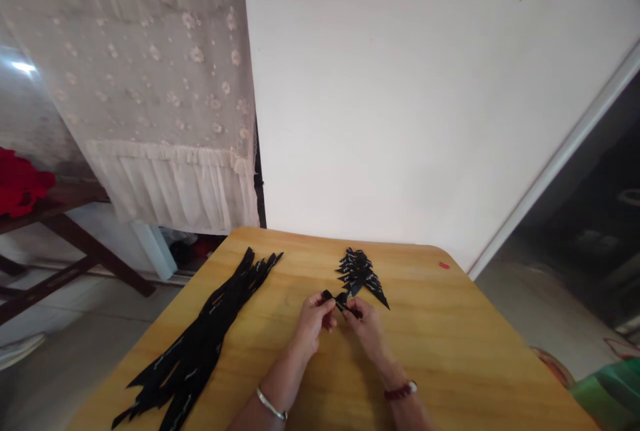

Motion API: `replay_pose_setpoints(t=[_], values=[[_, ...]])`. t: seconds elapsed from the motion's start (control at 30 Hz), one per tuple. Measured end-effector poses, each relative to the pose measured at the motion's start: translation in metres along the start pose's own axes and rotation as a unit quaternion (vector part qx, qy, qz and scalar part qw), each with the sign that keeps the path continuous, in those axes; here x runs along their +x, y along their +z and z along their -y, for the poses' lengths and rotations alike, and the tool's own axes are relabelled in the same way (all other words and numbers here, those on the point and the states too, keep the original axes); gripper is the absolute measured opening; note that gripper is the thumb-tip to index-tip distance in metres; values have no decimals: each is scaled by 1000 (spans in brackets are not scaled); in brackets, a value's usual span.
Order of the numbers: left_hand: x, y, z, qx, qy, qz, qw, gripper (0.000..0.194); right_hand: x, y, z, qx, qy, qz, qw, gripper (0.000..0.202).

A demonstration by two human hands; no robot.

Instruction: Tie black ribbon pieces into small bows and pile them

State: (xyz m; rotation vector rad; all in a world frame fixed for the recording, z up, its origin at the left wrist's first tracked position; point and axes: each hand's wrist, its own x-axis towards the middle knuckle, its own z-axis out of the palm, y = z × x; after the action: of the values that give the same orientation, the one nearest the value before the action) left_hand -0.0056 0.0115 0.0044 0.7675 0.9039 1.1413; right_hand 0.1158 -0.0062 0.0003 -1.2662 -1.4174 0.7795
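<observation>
Between my two hands is a black ribbon bow (341, 300) with pale marks, held just above the table. My left hand (317, 317) pinches its left loop, and a silver bangle sits on that wrist. On the other side my right hand (366, 321) grips the bow's right part with closed fingers. Right behind the hands lies a stack of finished-looking black bows (356, 269) with pointed tails. To the left, a long bundle of black ribbon strips (200, 337) with white print stretches across the table.
The wooden table (425, 351) has rounded far corners and meets a white wall (390, 97). A small red piece (444, 265) lies near its far right corner. A lace curtain (170, 84) hangs at left, beside a dark wooden stand (85, 244) with red cloth (23, 184).
</observation>
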Motion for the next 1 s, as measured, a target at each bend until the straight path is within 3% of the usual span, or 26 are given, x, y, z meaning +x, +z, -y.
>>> replay_pose_setpoints(t=[0.17, 0.37, 0.6, 0.83, 1.0], values=[[-1, 0, -4, -46, -28, -21, 998, 21, -2, 4, -2, -18, 4, 10, 1000, 11], [-1, -1, -6, -95, -57, -13, 994, 16, -4, 1, -7, -17, -6, 62, 998, 13], [0, -2, -4, -88, -52, -22, 995, 15, 0, -9, -3, 12, 30, -37, 999, 22], [-2, 2, 2, -46, -44, 8, 998, 17, -3, -4, 8, 118, 90, -21, 989, 38], [-2, 2, 6, -22, -31, 31, 999, 19, -3, -2, 9, 86, 47, -27, 995, 30]])
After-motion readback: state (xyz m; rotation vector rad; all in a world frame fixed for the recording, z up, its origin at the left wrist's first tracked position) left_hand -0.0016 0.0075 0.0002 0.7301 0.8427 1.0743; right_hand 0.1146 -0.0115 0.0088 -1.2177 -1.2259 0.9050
